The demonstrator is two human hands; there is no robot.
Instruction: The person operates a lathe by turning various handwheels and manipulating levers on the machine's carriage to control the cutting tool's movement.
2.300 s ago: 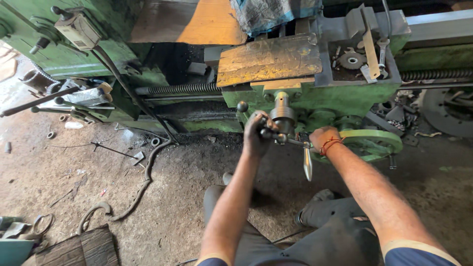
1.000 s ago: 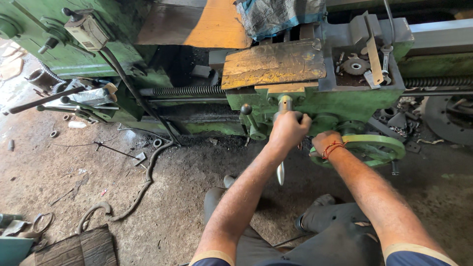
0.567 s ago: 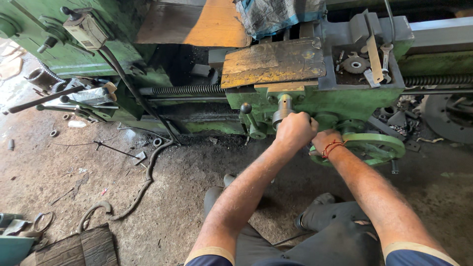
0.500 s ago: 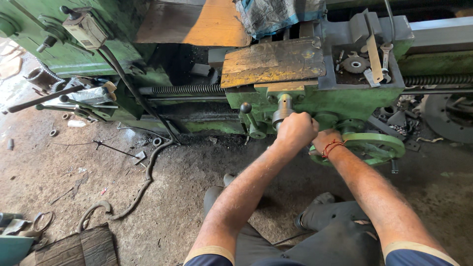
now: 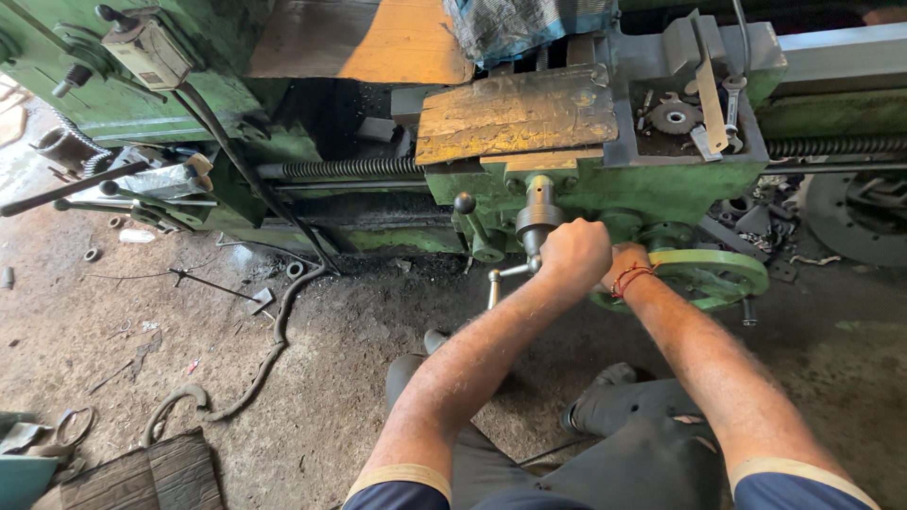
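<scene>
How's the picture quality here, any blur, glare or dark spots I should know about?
Head view: sharp overall, left hand and crank handle crisp; daylight washes out the floor at left; deep shadow under the lathe bed; wide-lens bending at the edges; right hand mostly hidden behind the left.

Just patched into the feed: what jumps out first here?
The big green lathe fills the top of the view. At its front, the left hand is closed on the crank handle, and the right hand sits beside it at the green handwheel. A black cable snakes over the dirty floor, lower left.
</scene>
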